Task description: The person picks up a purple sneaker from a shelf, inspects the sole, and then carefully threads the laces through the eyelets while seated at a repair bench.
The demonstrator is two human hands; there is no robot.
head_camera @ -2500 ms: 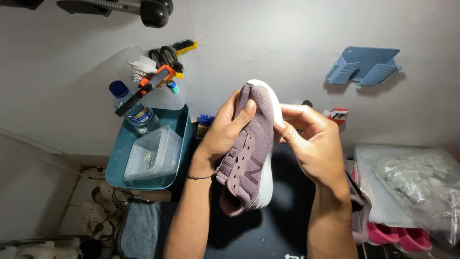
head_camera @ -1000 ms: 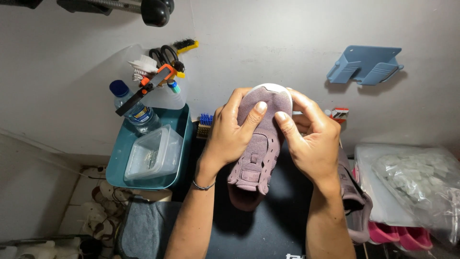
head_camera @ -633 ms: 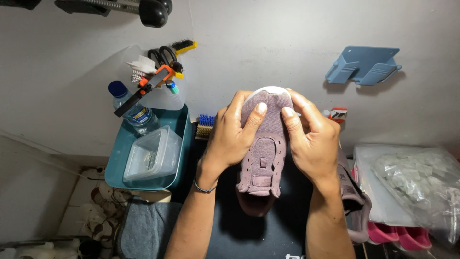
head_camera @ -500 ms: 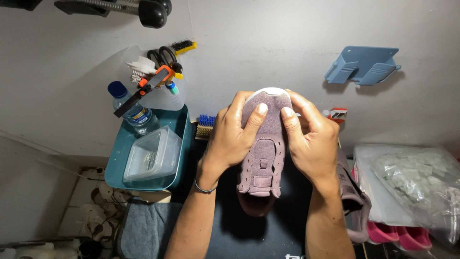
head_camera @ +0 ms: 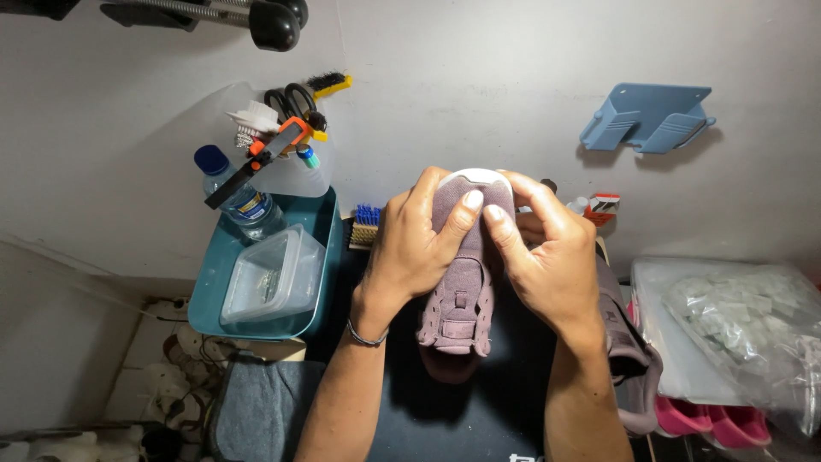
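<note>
Two hands grip one mauve suede shoe [head_camera: 462, 291] above the dark work mat [head_camera: 479, 411]: our left hand [head_camera: 419, 248] wraps its near side and our right hand [head_camera: 547, 257] clasps the other, thumbs pressed on the toe by the white sole rim. We hold it toe-up, tongue opening facing us. Left of us sits a teal tray [head_camera: 316, 316] with a clear plastic container [head_camera: 274, 274] and a water bottle [head_camera: 239, 197]; a jug of brushes and scissors [head_camera: 286, 145] stands behind it. A second shoe [head_camera: 629, 351] lies partly hidden under our right forearm. Farther right we see a bag of pale pieces [head_camera: 753, 334], and a blue wall bracket [head_camera: 650, 115] hangs above.
</note>
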